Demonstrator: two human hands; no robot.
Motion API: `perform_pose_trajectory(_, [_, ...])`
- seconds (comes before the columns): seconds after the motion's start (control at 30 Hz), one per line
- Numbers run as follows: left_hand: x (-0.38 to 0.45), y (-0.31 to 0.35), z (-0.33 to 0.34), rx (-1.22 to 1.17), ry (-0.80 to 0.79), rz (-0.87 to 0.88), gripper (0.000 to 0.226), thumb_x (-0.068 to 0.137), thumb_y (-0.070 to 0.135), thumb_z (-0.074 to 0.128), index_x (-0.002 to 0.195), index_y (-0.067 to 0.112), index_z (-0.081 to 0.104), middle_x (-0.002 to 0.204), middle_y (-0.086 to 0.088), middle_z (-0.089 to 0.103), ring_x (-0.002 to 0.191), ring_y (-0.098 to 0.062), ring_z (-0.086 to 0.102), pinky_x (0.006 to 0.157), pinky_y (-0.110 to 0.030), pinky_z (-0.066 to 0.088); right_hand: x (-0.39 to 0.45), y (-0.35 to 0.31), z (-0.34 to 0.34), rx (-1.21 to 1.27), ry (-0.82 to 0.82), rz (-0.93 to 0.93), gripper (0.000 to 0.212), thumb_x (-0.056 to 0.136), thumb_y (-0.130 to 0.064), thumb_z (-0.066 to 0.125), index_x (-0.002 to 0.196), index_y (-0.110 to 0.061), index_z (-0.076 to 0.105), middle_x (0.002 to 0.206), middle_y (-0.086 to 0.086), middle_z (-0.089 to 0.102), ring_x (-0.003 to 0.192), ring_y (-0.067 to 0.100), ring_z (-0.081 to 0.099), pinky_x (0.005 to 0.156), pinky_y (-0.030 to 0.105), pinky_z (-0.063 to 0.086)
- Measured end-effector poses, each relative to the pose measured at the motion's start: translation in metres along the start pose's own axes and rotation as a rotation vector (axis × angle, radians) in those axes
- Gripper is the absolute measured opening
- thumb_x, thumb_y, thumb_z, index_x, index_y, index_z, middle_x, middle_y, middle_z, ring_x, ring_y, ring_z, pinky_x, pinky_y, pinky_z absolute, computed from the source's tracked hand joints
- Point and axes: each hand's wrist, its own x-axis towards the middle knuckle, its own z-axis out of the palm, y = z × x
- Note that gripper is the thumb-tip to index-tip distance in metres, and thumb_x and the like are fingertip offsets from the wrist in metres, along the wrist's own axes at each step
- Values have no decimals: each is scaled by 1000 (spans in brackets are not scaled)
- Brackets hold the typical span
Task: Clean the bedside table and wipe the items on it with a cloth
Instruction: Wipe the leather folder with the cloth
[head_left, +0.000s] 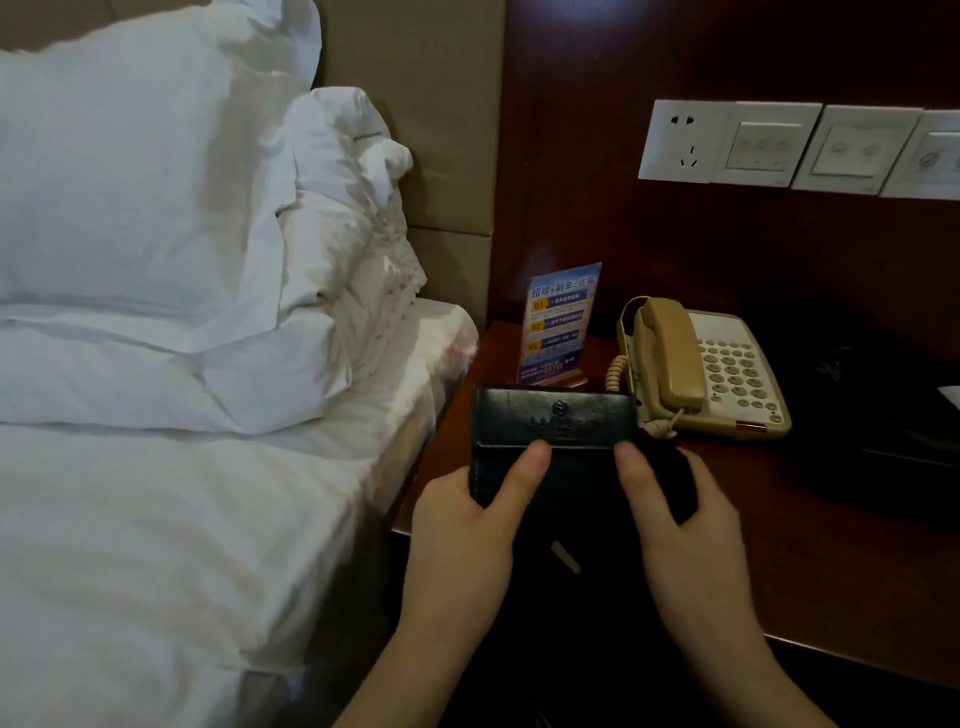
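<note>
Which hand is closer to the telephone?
The right hand. It holds the right side of the black leather folder, just in front of the beige telephone. The left hand grips the folder's left side, farther from the phone, toward the bed.

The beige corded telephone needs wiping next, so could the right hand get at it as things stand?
Probably yes, once freed: the right hand grips the black leather folder beside the left hand, and the beige corded telephone sits just beyond on the dark wooden table, nothing between.

You hold a dark leather folder (553, 423) in both hands. Your left hand (462, 514) and right hand (680, 514) grip its near edge, thumbs on top. A beige telephone (701, 366) sits just beyond your right hand's grip.
</note>
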Motion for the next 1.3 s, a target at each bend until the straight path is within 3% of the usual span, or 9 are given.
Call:
perform_pose_trajectory(0.17, [4,4,-6,-12,225,12,30,88,42,69,76,15,77,73,1,78,72,-10,75,62,-23,56,-7,1,3,-1,-145,21,13,90,-41,64,97,-32,68,87,-17,73,77,2,71,57,15,52])
perform_pose_trajectory(0.3, [9,5,-11,6,329,7,34,89,48,67,80,16,75,71,7,77,67,-6,73,53,-16,51,-13,-2,1,-6,-264,86,18,88,-44,64,97,-30,70,88,-8,75,78,10,73,63,28,59])
perform_pose_trajectory(0.5, [2,0,5,175,-180,-78,29,88,45,67,75,22,79,77,5,78,73,-7,75,62,-17,52,8,-13,-21,61,57,-29,19,92,-49,55,102,-37,66,92,-17,73,85,-4,68,60,11,50])
perform_pose_trajectory(0.6, [0,-4,9,169,-202,-87,28,90,44,66,77,23,79,78,6,78,74,-6,74,61,-14,50,13,-15,-26,9,115,-89,24,92,-54,51,107,-41,65,103,-17,70,96,-3,65,73,17,51])
perform_pose_trajectory(0.73, [1,-3,7,23,7,-71,30,90,42,67,85,15,79,79,1,79,76,-11,76,61,-18,54,3,-8,-14,-66,5,-63,36,85,-60,54,113,-38,64,102,-18,70,92,-4,66,70,18,51])
perform_pose_trajectory(0.87, [2,-5,4,-26,248,-28,33,90,45,67,77,17,78,76,2,78,74,-11,75,66,-27,56,-7,-4,-6,-100,-154,-13,22,86,-50,61,105,-38,64,91,-27,69,81,-4,68,59,16,54])
perform_pose_trajectory(1.03, [5,-5,1,-56,400,-2,38,88,52,65,74,18,74,71,12,76,69,-5,72,61,-24,51,-4,-9,-13,-94,-297,41,20,86,-45,65,102,-32,68,90,-17,73,79,5,72,60,21,57])
perform_pose_trajectory(1.13, [12,-2,-3,-45,326,-8,34,86,54,66,81,21,73,73,16,75,71,-3,72,65,-25,54,3,-14,-25,-142,-360,53,22,85,-44,67,101,-29,71,89,-12,74,79,6,72,60,20,56])
perform_pose_trajectory(1.3, [12,-11,7,158,-38,-46,36,78,57,67,93,25,75,83,17,78,79,1,73,66,-14,55,12,-19,-36,-9,-103,-22,19,87,-44,63,101,-34,70,89,-23,72,81,-4,68,54,10,50])
